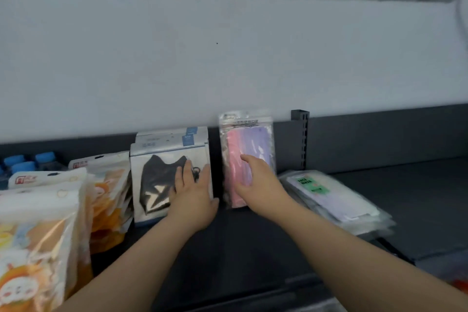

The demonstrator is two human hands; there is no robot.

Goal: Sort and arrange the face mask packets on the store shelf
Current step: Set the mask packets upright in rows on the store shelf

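Observation:
A white packet with a black mask (157, 180) stands upright on the dark shelf (253, 240), with similar packets behind it. My left hand (193, 192) lies flat against its right front, fingers straight. Just right of it a clear packet of pink and purple masks (247, 142) stands upright against the back panel. My right hand (255, 180) presses on its front, thumb at its lower edge. A pile of clear packets with a green label (329, 195) lies flat to the right.
Orange cartoon-print packets (109, 192) stand in rows at the left, the nearest (38, 243) at the frame's left edge. Blue-capped bottles (25, 162) sit behind them. A slotted shelf upright (301, 139) rises at the back; dark shelf surface (405, 210) extends right.

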